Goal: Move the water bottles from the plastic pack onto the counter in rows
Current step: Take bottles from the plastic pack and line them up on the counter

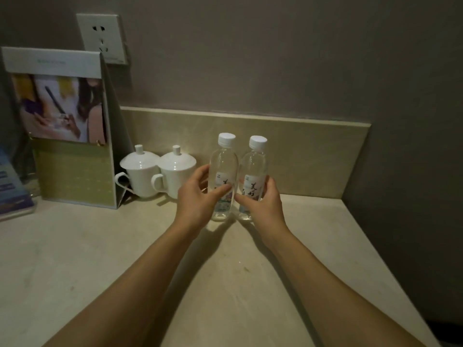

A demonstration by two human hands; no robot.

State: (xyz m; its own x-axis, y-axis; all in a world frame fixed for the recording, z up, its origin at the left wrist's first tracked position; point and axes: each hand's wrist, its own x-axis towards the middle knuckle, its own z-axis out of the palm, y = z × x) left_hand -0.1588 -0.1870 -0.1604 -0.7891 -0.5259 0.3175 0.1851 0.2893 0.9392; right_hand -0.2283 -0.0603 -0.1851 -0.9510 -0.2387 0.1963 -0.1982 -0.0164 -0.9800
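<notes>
Two clear water bottles with white caps stand upright side by side on the beige counter, close to the back splash. My left hand wraps the lower part of the left bottle. My right hand wraps the lower part of the right bottle. Both bottle bases rest on the counter. The bottles touch or nearly touch each other. No plastic pack is in view.
Two white lidded cups stand just left of the bottles. A tall printed card stand and a blue leaflet holder sit at the far left. A wall socket is above. The counter ends at a wall on the right.
</notes>
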